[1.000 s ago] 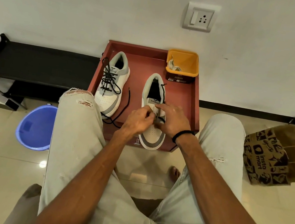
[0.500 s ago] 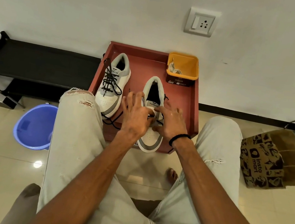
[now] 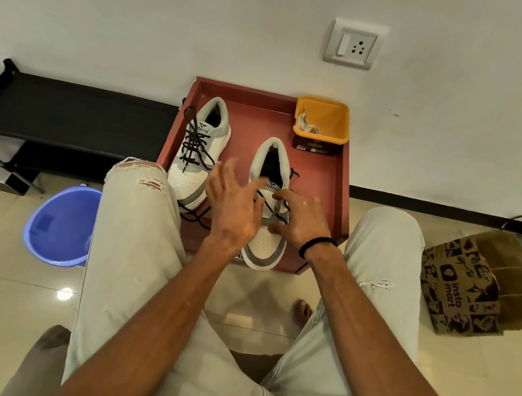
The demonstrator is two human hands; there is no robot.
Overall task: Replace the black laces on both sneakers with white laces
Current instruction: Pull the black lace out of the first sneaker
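Unlacing the right sneaker (image 3: pixel 268 205), lying toe-near and heel-far directly beneath both hands: right hand (image 3: pixel 303 221) pinching its black lace (image 3: pixel 275 214), left hand (image 3: pixel 235 208) hovering spread and released alongside, right hand nearer.

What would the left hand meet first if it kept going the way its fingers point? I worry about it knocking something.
Probably the far sneaker, though the left hand may be raised above it; depth is unclear.
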